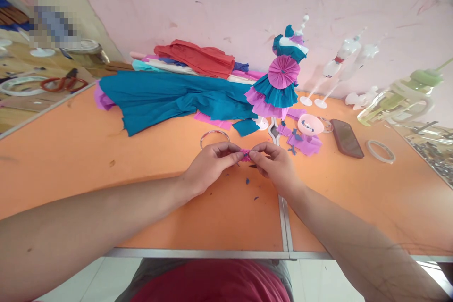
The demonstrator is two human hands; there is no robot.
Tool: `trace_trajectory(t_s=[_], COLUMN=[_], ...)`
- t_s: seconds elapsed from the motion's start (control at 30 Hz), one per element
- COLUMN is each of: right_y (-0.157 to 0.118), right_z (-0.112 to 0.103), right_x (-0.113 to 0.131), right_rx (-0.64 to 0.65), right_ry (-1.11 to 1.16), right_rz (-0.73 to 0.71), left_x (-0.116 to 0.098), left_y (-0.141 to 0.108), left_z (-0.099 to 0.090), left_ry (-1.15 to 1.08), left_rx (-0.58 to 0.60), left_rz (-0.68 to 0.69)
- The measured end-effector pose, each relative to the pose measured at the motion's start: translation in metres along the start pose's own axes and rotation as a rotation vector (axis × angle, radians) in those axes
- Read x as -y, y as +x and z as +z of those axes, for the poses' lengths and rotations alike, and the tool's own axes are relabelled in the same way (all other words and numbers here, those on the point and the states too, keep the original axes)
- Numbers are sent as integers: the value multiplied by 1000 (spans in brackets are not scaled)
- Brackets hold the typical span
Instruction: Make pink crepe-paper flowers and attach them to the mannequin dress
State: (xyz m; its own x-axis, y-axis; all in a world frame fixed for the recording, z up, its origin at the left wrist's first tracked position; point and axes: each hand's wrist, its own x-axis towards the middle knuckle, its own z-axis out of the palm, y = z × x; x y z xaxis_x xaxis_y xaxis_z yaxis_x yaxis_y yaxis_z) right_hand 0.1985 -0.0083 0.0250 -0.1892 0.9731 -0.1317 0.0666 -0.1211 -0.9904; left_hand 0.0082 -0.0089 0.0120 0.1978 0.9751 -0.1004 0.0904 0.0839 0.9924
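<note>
Between my two hands is a small pleated rosette of pink crepe paper (245,155) with a dark blue centre. My left hand (208,164) pinches its left edge between thumb and fingers. At its right edge, the fingertips of my right hand (274,163) close on it the same way. A dark pointed tip (252,166) shows just under my right fingers; the rest of it is hidden. Beyond the hands stands a figure dressed in teal and pink crepe paper (278,75), with a larger pink rosette (283,71) on its front.
Teal crepe paper (170,94) and a red crepe roll (196,57) lie along the wall. A tape roll (214,138) sits behind my left hand. To the right are a pink bowl (310,124), a phone (347,138), another tape ring (381,151) and a green-lidded bottle (403,96).
</note>
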Motion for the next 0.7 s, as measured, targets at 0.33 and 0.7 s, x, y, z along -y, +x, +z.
trace_trajectory(t_s=[0.33,0.7], right_y=[-2,-7], right_z=[-7,-10], right_x=[1,-1], right_rx=[-139,-122], right_ry=[-528,-1031], right_rz=[-458,-816], left_x=[2,1], left_y=[1,-2], left_z=[-2,-2], left_ry=[-64,45], left_rx=[10,66], left_rz=[-7,-22])
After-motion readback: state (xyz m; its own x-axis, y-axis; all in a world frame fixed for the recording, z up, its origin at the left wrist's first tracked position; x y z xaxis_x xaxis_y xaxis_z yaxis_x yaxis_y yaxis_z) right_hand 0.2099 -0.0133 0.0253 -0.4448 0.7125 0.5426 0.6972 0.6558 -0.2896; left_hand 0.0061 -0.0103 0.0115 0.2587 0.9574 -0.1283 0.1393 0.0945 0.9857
